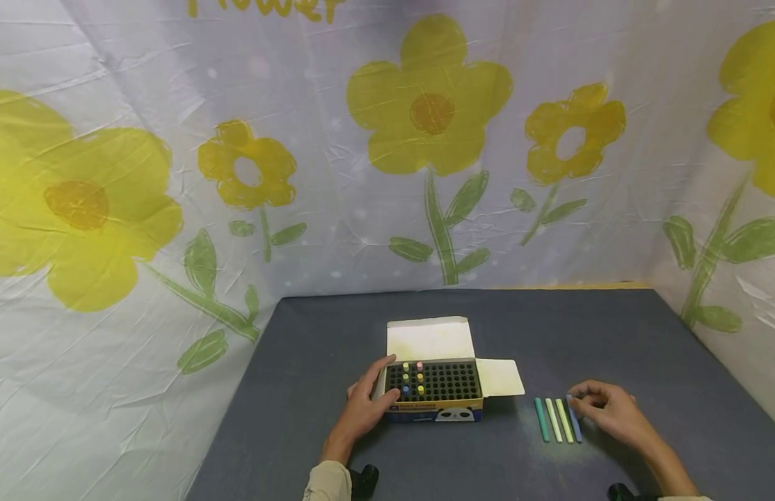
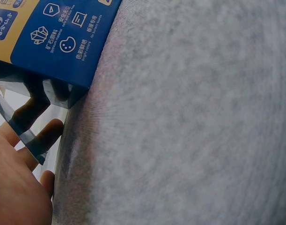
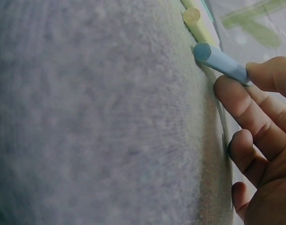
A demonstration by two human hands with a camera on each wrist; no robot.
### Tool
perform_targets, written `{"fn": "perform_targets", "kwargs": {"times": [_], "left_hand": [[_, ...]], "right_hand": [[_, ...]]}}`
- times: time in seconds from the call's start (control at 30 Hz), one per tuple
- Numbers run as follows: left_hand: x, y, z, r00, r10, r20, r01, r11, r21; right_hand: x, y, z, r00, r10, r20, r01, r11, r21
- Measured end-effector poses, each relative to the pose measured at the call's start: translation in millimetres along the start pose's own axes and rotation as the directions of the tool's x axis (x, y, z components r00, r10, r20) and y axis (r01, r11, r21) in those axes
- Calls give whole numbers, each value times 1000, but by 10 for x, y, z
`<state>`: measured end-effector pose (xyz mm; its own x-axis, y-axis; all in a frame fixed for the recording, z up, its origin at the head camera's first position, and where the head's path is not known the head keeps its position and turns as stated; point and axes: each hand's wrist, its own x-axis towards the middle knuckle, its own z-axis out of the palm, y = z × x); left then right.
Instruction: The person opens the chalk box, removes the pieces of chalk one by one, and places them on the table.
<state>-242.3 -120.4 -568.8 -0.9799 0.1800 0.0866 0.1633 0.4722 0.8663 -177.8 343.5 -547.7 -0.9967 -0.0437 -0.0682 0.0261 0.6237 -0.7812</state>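
An open chalk box [image 1: 434, 412] with a perforated insert stands on the table. Several coloured chalks stand upright in its left holes, among them a pink chalk [image 1: 419, 366] and a blue chalk [image 1: 405, 390]. My left hand [image 1: 365, 407] holds the box by its left end, thumb at the front corner and fingers toward the back. To the right, my right hand [image 1: 613, 412] pinches the far end of a blue chalk stick [image 3: 222, 63] between thumb and fingers. Beside it lie two pale yellow-green sticks [image 1: 564, 420] and a green stick [image 1: 542, 419].
The box's white lid [image 1: 430, 339] is folded back, and a side flap [image 1: 500, 376] sticks out to the right. A dark grey cloth covers the table [image 1: 300, 390]. Behind it hangs a white curtain [image 1: 337, 229] printed with yellow flowers.
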Motion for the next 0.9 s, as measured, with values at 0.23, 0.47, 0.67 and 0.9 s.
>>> {"fn": "perform_targets", "kwargs": {"times": [0.23,0.47,0.67,0.9], "left_hand": [[-5,20,1,1000,1,-3,-1,1000,4],[-2,27,6,1000,-9,-7,9,1000,3],[-8,30,7,1000,-16,-9,16,1000,13],[-11,31,5,1000,-14,-9,15,1000,6]], "right_hand": [[-12,-10,21,999,-22,-44,20,999,-50],[-11,-49,52,996,-34,-83,21,989,-148],[-14,-83,73,994,-47,-96,28,982,-189],[-12,-73,86,993,-58,-106,37,981,-189]]}}
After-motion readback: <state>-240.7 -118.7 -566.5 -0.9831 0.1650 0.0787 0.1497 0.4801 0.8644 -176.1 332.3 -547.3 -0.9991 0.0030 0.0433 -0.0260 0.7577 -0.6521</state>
